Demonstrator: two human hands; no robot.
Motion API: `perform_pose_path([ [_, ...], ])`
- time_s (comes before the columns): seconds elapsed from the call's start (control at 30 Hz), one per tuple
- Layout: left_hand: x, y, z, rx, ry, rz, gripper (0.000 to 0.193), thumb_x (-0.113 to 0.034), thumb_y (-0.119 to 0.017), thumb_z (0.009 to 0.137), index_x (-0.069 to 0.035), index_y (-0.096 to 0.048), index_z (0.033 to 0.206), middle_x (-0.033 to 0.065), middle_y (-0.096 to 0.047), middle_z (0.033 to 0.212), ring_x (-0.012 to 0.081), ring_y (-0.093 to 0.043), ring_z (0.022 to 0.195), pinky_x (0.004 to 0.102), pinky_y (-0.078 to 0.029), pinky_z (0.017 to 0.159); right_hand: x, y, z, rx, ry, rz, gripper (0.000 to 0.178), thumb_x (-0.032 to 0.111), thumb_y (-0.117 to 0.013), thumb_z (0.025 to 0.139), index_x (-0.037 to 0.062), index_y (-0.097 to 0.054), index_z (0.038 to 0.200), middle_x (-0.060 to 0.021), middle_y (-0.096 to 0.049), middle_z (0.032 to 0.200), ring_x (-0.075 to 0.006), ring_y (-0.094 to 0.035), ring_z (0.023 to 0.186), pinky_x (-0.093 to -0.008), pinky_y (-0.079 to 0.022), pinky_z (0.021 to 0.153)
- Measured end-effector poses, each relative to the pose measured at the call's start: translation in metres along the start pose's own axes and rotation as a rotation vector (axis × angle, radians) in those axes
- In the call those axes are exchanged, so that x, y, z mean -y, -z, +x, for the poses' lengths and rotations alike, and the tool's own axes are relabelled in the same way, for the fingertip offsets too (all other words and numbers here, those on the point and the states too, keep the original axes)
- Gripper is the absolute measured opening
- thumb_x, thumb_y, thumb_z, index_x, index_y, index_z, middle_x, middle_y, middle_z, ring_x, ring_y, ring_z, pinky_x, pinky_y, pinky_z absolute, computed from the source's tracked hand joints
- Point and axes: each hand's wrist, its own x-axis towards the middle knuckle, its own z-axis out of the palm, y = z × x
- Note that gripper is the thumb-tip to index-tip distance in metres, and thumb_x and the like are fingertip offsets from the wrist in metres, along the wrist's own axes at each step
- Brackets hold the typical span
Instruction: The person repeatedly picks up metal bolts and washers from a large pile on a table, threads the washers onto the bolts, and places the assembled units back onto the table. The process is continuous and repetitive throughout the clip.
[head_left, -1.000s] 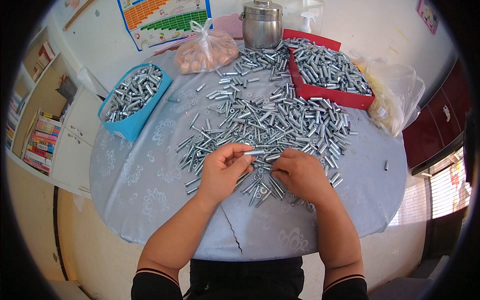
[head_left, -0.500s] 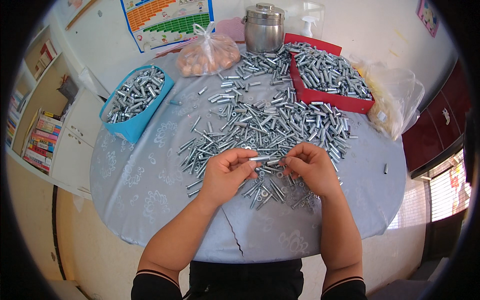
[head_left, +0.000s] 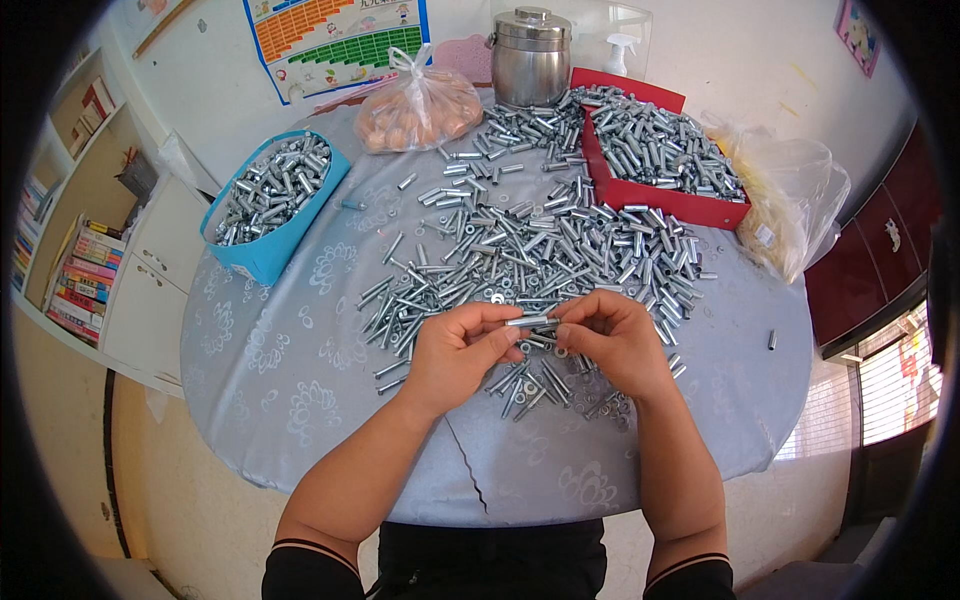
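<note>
A silvery sleeve anchor bolt [head_left: 532,321] lies level between my hands, above the near part of a loose pile. My left hand [head_left: 450,355] pinches its left end between thumb and fingers. At its right end, my right hand [head_left: 615,345] is closed in a pinch; any small part between those fingertips is hidden. Beneath and beyond both hands spreads the pile of metal bolts, sleeves, washers and nuts [head_left: 560,240]. Several long bolts and loose washers [head_left: 525,388] lie just below the held piece.
A light-blue box [head_left: 268,262] full of bolts stands at left, a red box [head_left: 665,208] of them at back right. Behind are a knotted bag of round brown things [head_left: 420,115], a steel pot [head_left: 531,65] and a clear plastic bag [head_left: 785,215]. One piece [head_left: 772,339] lies far right.
My right hand has come left, so its fingertips now meet the bolt's right end. The left hand stays nearly in place, holding the bolt.
</note>
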Motion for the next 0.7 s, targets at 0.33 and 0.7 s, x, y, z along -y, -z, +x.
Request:
perform_pose_path([
  [0.33,-0.002,0.001,0.0,0.026,0.036,0.004,0.022,-0.001,-0.06,0.093,0.004,-0.063,0.115,0.0146,-0.07,0.099,0.0169,-0.07,0.08,0.027,-0.059,0.072,-0.002,0.0,0.0,0.006,-0.073,-0.003,0.023,-0.001,-0.072,0.083,-0.0017,-0.066,0.106,-0.0072,-0.069,0.099,-0.0112,-0.065,0.086,-0.025,-0.053,0.075],
  [0.7,-0.003,0.004,0.002,-0.083,-0.034,-0.054,0.023,0.0,-0.058,0.093,0.005,-0.062,0.115,0.016,-0.071,0.098,0.0182,-0.07,0.079,0.0285,-0.059,0.072,0.003,0.006,-0.004,0.169,0.472,-1.049,0.007,0.012,-0.072,0.071,0.0088,-0.072,0.077,-0.006,-0.058,0.075,-0.0278,-0.059,0.078,-0.0393,-0.049,0.07],
])
